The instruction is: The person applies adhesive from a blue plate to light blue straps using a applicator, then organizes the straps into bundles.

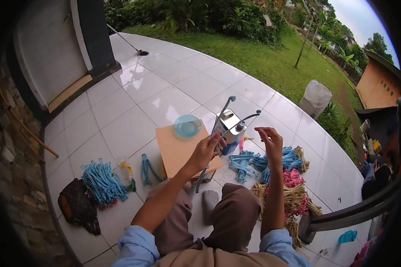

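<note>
My left hand [208,150] is closed around the middle of blue-grey cords [227,110] with small knobbed ends. Two ends spread upward and apart, and a lower end hangs below the hand. To the right, my right hand [270,139] is raised with its fingertips drawn together in a pinch. Anything between them is too small to make out, and it is apart from the cord ends. Beyond the left hand, a light blue bowl [187,126] rests on a tan board [176,149]. A metal can [230,121] with a dark cap stands behind the cords.
Blue cord bundles [104,181] lie left on the white tiles, near a brown patterned bag [77,202] and a clear plastic bag [126,175]. At right are more blue bundles [243,165], pink [293,178] and beige bundles [294,199], and a dark metal bar [347,216].
</note>
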Demonstrator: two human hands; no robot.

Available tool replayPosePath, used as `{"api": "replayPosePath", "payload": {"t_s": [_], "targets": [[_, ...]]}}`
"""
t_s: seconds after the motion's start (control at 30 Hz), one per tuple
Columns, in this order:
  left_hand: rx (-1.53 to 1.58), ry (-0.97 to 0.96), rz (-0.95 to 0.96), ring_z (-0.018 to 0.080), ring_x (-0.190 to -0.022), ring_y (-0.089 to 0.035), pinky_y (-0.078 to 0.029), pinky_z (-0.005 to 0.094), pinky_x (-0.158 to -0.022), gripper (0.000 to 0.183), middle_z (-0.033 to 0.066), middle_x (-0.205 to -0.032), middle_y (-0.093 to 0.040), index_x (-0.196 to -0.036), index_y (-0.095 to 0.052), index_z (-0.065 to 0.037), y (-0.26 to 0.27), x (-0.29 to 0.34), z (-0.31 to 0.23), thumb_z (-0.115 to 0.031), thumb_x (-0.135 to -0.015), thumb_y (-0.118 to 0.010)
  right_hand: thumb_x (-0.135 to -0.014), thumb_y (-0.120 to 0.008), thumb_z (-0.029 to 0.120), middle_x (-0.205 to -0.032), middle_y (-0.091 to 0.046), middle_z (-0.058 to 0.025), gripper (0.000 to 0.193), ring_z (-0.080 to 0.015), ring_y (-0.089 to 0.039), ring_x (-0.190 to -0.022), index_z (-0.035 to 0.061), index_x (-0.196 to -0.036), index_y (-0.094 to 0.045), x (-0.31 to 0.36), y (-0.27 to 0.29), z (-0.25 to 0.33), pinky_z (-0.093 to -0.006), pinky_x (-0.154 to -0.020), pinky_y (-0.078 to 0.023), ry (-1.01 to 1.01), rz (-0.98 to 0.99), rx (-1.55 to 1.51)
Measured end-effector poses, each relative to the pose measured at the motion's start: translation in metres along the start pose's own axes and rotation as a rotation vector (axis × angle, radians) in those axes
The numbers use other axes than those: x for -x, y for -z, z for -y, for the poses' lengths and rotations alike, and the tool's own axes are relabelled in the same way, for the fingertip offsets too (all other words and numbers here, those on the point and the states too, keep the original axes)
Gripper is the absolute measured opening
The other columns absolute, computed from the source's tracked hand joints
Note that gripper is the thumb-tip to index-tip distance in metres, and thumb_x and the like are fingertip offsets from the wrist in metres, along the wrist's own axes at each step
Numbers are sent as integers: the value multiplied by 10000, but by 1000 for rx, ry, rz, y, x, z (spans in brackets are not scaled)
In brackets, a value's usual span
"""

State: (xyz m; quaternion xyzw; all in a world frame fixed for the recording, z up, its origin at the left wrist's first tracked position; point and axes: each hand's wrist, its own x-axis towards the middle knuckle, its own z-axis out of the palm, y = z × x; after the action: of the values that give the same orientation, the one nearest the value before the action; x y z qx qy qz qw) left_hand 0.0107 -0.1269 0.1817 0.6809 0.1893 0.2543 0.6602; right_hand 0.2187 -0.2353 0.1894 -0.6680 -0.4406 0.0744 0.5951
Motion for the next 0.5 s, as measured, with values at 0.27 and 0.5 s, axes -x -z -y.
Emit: {"api": "replayPosePath", "payload": {"t_s": [0.27, 0.5], "targets": [[78, -82, -109, 30, -518, -308, -262, 191, -488, 347, -46, -599, -371, -953, -537, -73, -4, -2, 11, -363, -989, -349, -732, -663, -11, -787, -644, -85, 97, -193, -630, -654, 18, -807, -608, 34, -43, -27, -284, -572, -490, 176, -10, 202], [-87, -156, -216, 55, -593, -387, -353, 215, -558, 210, -19, -673, -445, -1016, -515, -60, -9, 1, 14, -250, -977, -433, -824, -617, 60, -1053, -561, -148, 151, -225, -588, -873, 39, -965, -568, 34, -38, 1, -326, -802, -459, 291, -76, 508]]}}
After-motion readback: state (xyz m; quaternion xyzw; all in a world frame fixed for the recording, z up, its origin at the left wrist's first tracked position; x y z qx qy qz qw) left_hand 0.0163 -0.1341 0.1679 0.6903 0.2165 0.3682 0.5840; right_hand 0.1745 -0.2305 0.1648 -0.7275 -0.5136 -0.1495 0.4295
